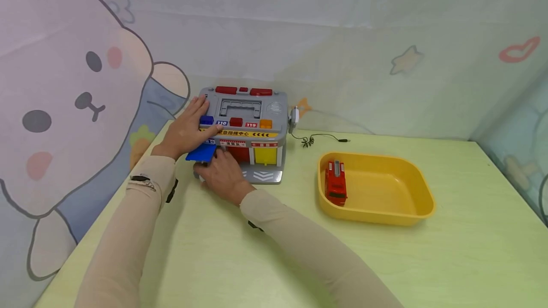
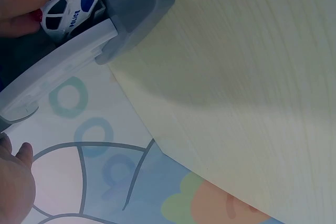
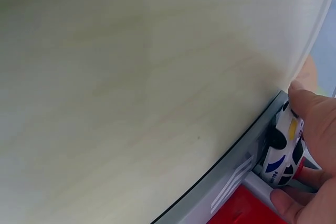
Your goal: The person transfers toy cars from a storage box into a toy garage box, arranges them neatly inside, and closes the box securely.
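A grey toy garage (image 1: pixel 280 120) stands at the back left of the table. My left hand (image 1: pixel 186 129) rests on its top left corner, thumb extended along the front edge. The blue door (image 1: pixel 201 152) of the left bay is swung up and outward. Under that door, my right hand (image 1: pixel 224 175) grips a white toy police car (image 3: pixel 281 153) at the bay's opening. Fingers and thumb sit around the car in the right wrist view. From above, the hand and door hide the car. Red (image 1: pixel 239 154) and yellow (image 1: pixel 265 156) doors close the other bays.
To the right, a yellow tray (image 1: pixel 376 217) holds a red toy fire truck (image 1: pixel 337 182) against its left side. A thin black cable (image 1: pixel 318 136) lies behind, beside the garage. A printed cloth backdrop (image 1: pixel 325 37) hangs at the table's back edge.
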`<state>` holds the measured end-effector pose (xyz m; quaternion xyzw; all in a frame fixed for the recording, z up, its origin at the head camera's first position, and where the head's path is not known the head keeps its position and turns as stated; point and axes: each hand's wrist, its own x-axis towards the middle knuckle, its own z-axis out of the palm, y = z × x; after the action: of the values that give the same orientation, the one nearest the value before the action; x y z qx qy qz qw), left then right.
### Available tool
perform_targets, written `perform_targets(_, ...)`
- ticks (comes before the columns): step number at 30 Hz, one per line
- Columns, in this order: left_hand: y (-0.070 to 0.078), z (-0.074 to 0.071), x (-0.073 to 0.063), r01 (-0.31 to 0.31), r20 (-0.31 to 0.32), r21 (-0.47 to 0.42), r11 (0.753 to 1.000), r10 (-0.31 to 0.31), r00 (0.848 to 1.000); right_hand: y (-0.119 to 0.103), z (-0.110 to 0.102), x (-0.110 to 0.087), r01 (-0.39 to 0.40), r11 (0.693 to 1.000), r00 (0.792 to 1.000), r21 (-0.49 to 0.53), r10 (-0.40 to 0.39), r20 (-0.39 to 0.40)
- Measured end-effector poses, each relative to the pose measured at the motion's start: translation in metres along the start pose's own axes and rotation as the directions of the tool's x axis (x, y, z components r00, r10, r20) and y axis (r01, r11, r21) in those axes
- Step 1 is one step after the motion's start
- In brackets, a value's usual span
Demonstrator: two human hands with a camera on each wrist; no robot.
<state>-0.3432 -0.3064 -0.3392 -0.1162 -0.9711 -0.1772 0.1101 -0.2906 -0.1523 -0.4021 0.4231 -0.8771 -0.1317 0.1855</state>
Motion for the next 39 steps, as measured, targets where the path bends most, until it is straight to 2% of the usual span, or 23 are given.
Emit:
perform_targets(8, -0.001, 0.002, 0.001, -0.008, -0.011, 0.001, 1.000, 0.008, 1.000, -0.001, -0.001, -0.002, -0.037, 0.998, 0.999, -0.046, 0.037, 0.019)
perform_targets(16, -0.003, 0.003, 0.000, -0.003, -0.004, 0.006, 1.000, 0.003, 1.000, -0.004, -0.003, -0.004, -0.047, 0.999, 0.998, 0.003, 0.047, 0.029)
perform_targets(26, -0.002, 0.003, 0.001, -0.001, -0.014, 0.012, 1.000, 0.001, 1.000, -0.005, -0.003, -0.009, -0.049, 0.998, 0.992, 0.026, 0.046, 0.121)
perform_targets(33, -0.002, 0.002, 0.001, -0.004, -0.016, 0.010, 1.000, 0.004, 1.000, -0.007, -0.005, -0.012, -0.053, 0.997, 0.988, 0.061, 0.043, 0.147)
perform_targets(39, -0.001, 0.002, 0.001, -0.005, -0.019, 0.009, 1.000, 0.006, 1.000, -0.010, -0.009, -0.013, -0.052, 0.998, 0.978, 0.046, 0.041, 0.207)
